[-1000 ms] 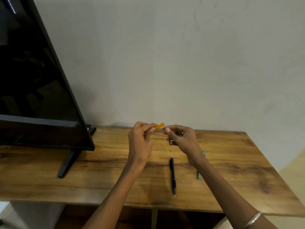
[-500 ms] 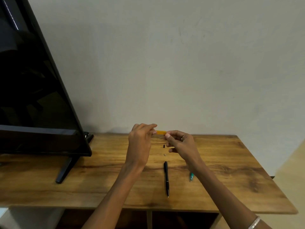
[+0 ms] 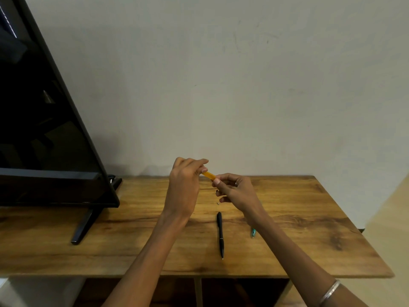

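Tilted now toward 4 o'clock: orange pen barrel point(image 3: 209, 175), formerly level. Left hand point(image 3: 184, 189) and right hand point(image 3: 238, 191) each pinch an end; best kept aligned, twisted gently.

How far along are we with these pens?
Looks done: the black pen lies whole on the table, a teal pen beside it, half hidden by the right forearm. In hand: left hand and right hand pinch an orange pen piece at its ends. Left: a small loose bit on the table, probably to be fitted.

Orange stick point(image 3: 209, 175) newly two-handed (downward slant)
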